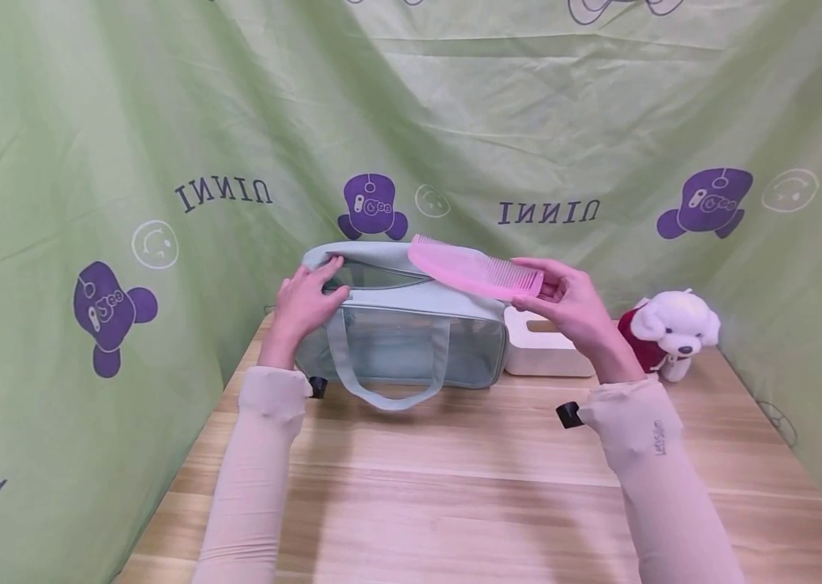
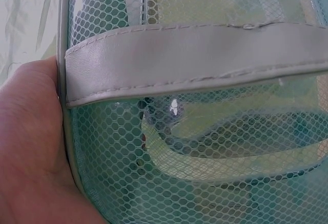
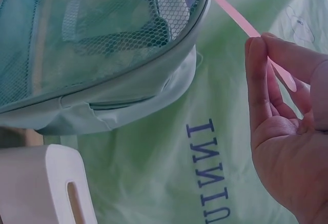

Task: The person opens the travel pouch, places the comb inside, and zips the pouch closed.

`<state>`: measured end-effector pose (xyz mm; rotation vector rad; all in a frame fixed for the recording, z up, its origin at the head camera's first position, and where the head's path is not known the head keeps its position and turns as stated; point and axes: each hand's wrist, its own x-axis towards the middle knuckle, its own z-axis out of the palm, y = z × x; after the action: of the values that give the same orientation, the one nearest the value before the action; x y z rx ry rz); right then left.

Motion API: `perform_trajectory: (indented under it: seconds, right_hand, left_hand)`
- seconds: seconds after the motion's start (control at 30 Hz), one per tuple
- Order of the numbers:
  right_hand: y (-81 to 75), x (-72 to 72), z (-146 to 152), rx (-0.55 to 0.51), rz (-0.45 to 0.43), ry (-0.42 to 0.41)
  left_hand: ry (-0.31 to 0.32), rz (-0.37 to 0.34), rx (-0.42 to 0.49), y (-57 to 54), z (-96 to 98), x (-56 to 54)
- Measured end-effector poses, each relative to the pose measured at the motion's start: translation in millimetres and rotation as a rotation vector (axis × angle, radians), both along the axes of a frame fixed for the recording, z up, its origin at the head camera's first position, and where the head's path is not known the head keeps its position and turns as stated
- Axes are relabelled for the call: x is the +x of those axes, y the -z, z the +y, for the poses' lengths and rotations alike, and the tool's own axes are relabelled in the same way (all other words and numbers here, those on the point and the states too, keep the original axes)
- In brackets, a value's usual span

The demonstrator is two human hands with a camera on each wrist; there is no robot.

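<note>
A pale blue-green toiletry bag (image 1: pixel 411 349) with clear mesh sides stands at the far part of the table, its top zip opening (image 1: pixel 374 276) parted at the left. My left hand (image 1: pixel 306 300) rests on the bag's top left end, thumb and fingers spread across the opening. In the left wrist view the hand (image 2: pixel 31 147) lies against the bag's edge. My right hand (image 1: pixel 564 304) pinches a pink comb (image 1: pixel 469 268) by its right end, thumb on one side and fingers on the other. The comb's far end hangs over the bag's top, teeth upward.
Right of the bag stands a white box (image 1: pixel 550 357) with a slot in its top. A white plush dog (image 1: pixel 677 328) in red sits farther right. The bag's strap handle (image 1: pixel 389 401) droops over its front. A green printed curtain (image 1: pixel 455 122) hangs behind the wooden table (image 1: pixel 455 503).
</note>
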<state>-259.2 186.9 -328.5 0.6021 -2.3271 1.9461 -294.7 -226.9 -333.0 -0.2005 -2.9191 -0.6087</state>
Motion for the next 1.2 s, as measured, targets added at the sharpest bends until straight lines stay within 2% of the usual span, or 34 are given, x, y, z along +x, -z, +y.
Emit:
perform_trajectory:
  seconds: [0.3,0.53,0.63,0.93,1.2]
  right_hand:
    - [-11.9,-12.8,-20,0.096,0.001,0.011]
    - [-19.5,-22.5,-35,0.174,0.031,-0.011]
    - [-21.3,-27.0,-41,0.171,0.045,-0.014]
    - [-23.1,-39.4,-62,0.189,0.045,0.050]
    - [-21.4,-45.4,-66,0.232,0.120,0.074]
  left_hand:
    - [-0.004,0.010,0.004,1.0,-1.0,-0.3]
    - [-0.005,0.011,0.007,1.6,-1.2,-0.6]
    - [0.002,0.013,0.010,1.9,-1.0,-0.9]
    - [0.000,0.008,0.003,0.5,-1.6,1.2]
    - [-0.001,0.009,0.008,0.9,-0.4,1.5]
